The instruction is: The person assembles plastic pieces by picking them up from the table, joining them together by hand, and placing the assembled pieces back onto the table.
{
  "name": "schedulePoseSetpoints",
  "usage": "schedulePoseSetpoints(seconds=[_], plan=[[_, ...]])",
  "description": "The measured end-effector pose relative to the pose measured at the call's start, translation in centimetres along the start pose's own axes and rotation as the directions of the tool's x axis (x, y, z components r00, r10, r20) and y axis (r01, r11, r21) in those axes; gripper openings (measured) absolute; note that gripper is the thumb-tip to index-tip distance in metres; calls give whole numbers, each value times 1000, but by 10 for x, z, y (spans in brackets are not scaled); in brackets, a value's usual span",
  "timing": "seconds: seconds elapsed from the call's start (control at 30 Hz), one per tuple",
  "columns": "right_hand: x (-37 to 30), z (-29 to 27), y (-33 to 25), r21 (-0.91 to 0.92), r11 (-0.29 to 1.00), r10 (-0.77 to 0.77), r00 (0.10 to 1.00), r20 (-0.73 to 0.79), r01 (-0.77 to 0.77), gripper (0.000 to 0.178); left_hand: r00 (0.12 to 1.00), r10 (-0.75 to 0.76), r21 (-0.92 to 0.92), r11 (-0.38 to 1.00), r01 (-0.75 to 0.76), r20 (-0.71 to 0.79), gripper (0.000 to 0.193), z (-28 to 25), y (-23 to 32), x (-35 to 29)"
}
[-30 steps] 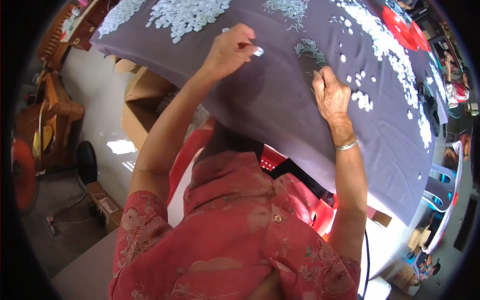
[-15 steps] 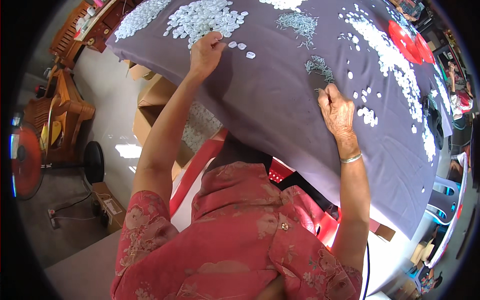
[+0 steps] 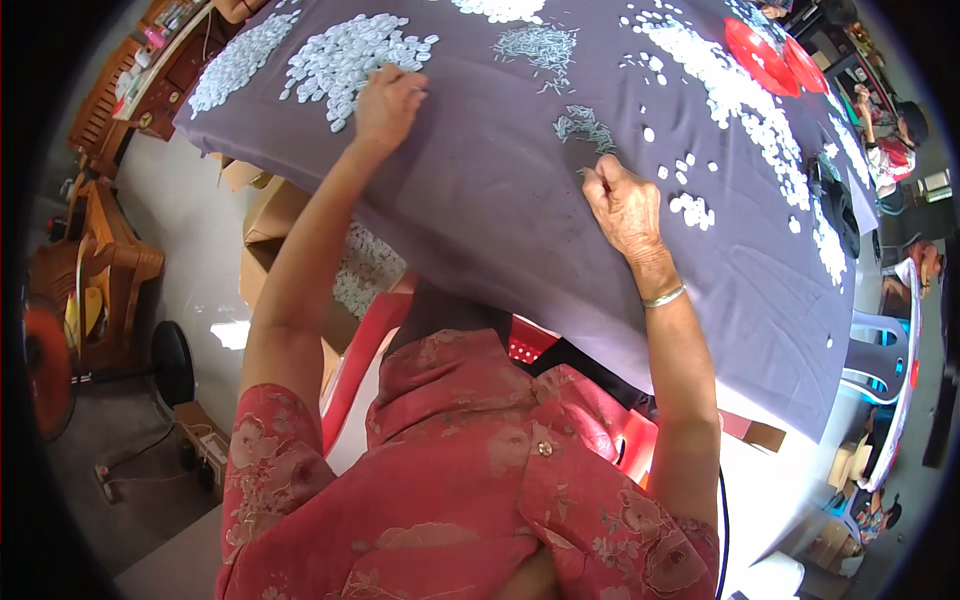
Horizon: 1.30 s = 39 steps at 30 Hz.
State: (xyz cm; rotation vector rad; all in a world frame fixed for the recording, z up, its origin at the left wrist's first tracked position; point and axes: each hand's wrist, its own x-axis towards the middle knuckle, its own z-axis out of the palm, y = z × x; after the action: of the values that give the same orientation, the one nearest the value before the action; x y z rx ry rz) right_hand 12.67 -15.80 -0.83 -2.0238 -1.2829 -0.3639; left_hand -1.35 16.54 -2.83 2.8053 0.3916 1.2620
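Observation:
A grey cloth [image 3: 480,200] covers the table in front of me. At the near edge of a pile of translucent whitish pieces [image 3: 345,60], my left hand [image 3: 388,110] hovers slightly blurred, its fingers bent and apart, with nothing visible in them. My right hand [image 3: 625,205] rests farther right with its fingers curled together; whatever they hold is hidden. Just beyond its knuckles lies a small heap of thin grey-green pins [image 3: 585,125]. To its right sits a little cluster of white pieces [image 3: 692,210].
A second pin heap [image 3: 537,47] and another whitish pile [image 3: 245,62] lie farther off. White pieces [image 3: 740,95] trail down the right side near red bowls [image 3: 762,55]. Below the table's left edge stands an opened cardboard box [image 3: 270,215]. A floor fan [image 3: 172,360] is at left.
The view has shifted, so the table appears farther left. My left hand's fingers have loosened from a pinch. The three loose pieces beside it no longer show there. My right hand stays closed.

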Motion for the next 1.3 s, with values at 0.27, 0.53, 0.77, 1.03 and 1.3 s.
schedulePoseSetpoints(seconds=[0.27,0.53,0.77,1.03,1.3], plan=[[1,-5,1,38,999,23,999,32,-24,20,987,-147,-292,948,124,-60,14,-13,81,-6],[-4,-18,6,164,962,231,971,-59,-219,19,969,-164,-711,658,248,186,11,-2,169,-18],[16,-108,-64,398,854,-117,869,-481,336,18,874,-361,-788,407,462,326,7,1,158,-26],[-17,-218,-136,284,622,-515,654,-555,730,47,854,-386,-772,399,496,349,6,6,161,-24],[-32,-236,-147,257,618,-491,620,-612,743,46,864,-377,-750,449,486,334,6,7,163,-26]])
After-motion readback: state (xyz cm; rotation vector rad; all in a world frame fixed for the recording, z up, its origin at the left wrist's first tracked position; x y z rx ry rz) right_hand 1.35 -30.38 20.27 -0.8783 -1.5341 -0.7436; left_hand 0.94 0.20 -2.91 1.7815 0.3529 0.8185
